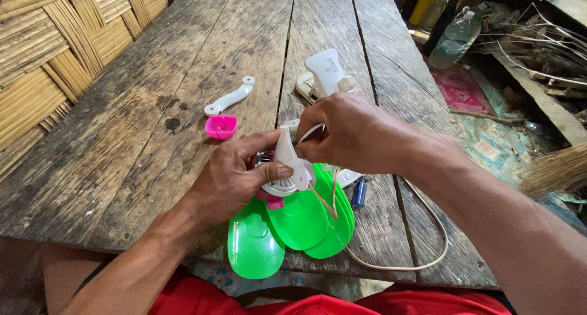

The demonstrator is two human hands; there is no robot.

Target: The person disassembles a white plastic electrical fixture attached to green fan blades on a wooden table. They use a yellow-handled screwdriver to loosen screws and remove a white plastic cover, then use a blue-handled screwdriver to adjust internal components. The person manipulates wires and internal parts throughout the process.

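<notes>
While the small fan assembly is kept just above the near edge of the wooden worktop, it is gripped from both sides. The left hand is closed around the white motor housing, thumb pressed across its front, and the green blades hang below it toward the body. The right hand is pinched on the thin wires at the top of the housing, directly above and touching it, so this hand lies nearer the wiring. The housing's long axis runs roughly upright, tilted slightly left. A beige cord is trailed off to the right. Farther out, well apart, a pink cap, a white arm piece and a white clip base are laid on the planks.
</notes>
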